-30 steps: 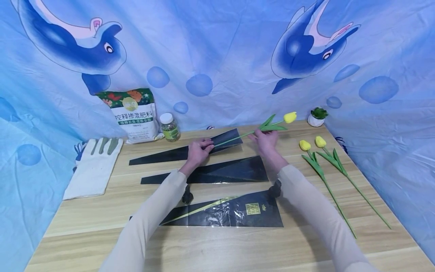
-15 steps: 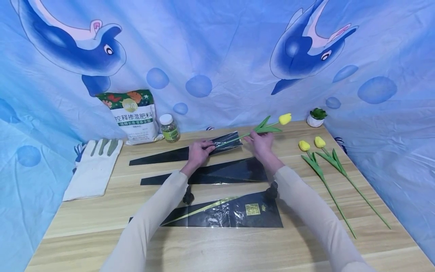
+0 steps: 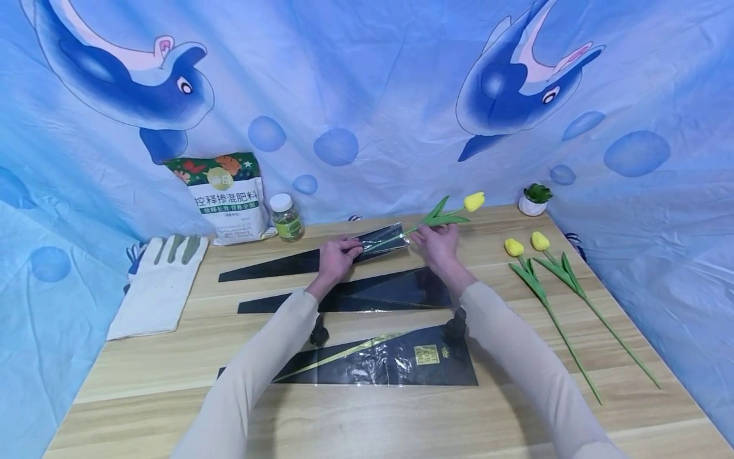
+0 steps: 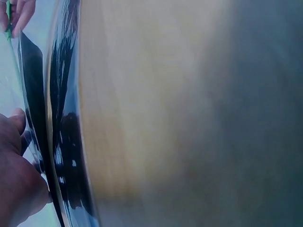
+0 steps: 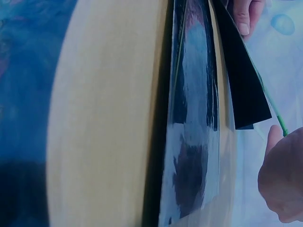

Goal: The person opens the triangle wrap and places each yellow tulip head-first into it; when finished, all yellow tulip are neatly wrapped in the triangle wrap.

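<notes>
I see my left hand (image 3: 337, 254) pinching the far sleeve (image 3: 312, 255) near its wide mouth at twelve o'clock on the table (image 3: 367, 414). My right hand (image 3: 437, 242) grips a tulip (image 3: 473, 201) by its stem, the stem's end inside the sleeve mouth, the bloom out toward one o'clock. Two more tulips (image 3: 524, 245) lie at three o'clock; two other sleeves (image 3: 378, 293) lie nearer me.

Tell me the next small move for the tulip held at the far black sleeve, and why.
Probably slide the tulip further left into the black sleeve. The right hand holds its stem near the leaves, the left hand pinches the sleeve's open mouth, and the stem is only partly inside, with the bloom well outside.
</notes>
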Demonstrator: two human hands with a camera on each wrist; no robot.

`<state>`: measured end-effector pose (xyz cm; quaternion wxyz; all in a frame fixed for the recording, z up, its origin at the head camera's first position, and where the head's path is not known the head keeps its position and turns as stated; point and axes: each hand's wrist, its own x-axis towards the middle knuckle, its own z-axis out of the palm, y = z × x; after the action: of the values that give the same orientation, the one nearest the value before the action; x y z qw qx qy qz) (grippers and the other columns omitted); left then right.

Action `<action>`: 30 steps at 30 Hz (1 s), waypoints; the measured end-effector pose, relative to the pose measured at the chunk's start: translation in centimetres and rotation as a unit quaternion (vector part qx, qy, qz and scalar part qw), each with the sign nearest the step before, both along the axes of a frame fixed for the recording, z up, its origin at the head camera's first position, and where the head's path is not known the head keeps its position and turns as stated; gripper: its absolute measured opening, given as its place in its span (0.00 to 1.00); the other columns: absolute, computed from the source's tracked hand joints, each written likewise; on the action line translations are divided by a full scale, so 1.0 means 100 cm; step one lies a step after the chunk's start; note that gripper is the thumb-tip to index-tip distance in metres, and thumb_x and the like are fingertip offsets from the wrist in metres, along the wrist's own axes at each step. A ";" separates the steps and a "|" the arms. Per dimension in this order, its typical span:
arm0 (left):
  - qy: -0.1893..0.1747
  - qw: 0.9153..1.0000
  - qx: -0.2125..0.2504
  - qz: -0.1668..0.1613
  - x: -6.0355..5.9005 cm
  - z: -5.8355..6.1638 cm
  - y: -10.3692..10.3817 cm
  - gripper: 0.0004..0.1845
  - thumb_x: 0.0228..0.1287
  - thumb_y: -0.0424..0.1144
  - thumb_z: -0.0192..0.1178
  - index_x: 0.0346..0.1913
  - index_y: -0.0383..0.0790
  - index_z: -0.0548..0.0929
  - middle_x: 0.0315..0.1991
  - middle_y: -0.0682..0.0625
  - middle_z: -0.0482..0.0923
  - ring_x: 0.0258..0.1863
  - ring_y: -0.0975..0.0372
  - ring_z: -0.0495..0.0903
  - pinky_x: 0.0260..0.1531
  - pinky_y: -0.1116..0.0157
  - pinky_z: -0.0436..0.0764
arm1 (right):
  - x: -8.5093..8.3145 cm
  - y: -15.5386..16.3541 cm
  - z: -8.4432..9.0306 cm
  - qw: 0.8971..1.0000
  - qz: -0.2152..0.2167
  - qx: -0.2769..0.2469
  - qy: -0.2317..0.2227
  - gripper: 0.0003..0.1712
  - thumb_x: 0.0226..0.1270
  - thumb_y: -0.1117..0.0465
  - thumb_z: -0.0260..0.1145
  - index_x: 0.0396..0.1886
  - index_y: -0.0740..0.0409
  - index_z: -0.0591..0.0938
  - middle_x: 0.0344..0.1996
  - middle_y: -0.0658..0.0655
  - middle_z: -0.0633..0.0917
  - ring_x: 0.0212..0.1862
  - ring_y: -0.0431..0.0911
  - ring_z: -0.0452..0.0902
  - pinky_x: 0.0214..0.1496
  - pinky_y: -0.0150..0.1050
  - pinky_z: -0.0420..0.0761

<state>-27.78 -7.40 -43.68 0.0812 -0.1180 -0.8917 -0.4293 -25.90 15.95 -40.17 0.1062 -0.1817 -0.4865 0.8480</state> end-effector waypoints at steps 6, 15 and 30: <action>0.008 1.000 0.007 0.001 -0.001 0.000 0.000 0.07 0.63 0.36 0.70 0.42 0.37 0.91 0.44 0.46 0.87 0.61 0.49 0.77 0.64 0.53 0.71 | 0.001 0.007 0.000 0.999 0.019 0.031 -0.028 0.26 0.72 0.69 0.63 0.64 0.63 0.66 0.57 0.67 0.77 0.52 0.56 0.82 0.54 0.45 0.83; 0.005 1.000 0.013 0.002 -0.001 -0.001 0.001 0.07 0.63 0.35 0.70 0.41 0.37 0.91 0.44 0.46 0.88 0.62 0.49 0.76 0.64 0.53 0.71 | 0.002 0.011 0.001 0.997 0.012 0.054 -0.048 0.22 0.70 0.67 0.66 0.60 0.65 0.71 0.54 0.65 0.80 0.53 0.54 0.81 0.56 0.42 0.82; 0.002 1.000 0.003 0.012 0.001 0.000 0.003 0.07 0.64 0.35 0.70 0.43 0.38 0.91 0.47 0.45 0.87 0.58 0.52 0.80 0.61 0.55 0.75 | 0.001 0.012 -0.004 0.995 0.005 0.064 -0.071 0.20 0.74 0.63 0.63 0.60 0.65 0.72 0.46 0.63 0.83 0.54 0.59 0.81 0.54 0.46 0.83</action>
<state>-27.70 -7.09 -43.68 0.0881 -0.1081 -0.8914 -0.4311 -25.85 17.13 -40.55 0.0787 -0.2317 -0.5469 0.8007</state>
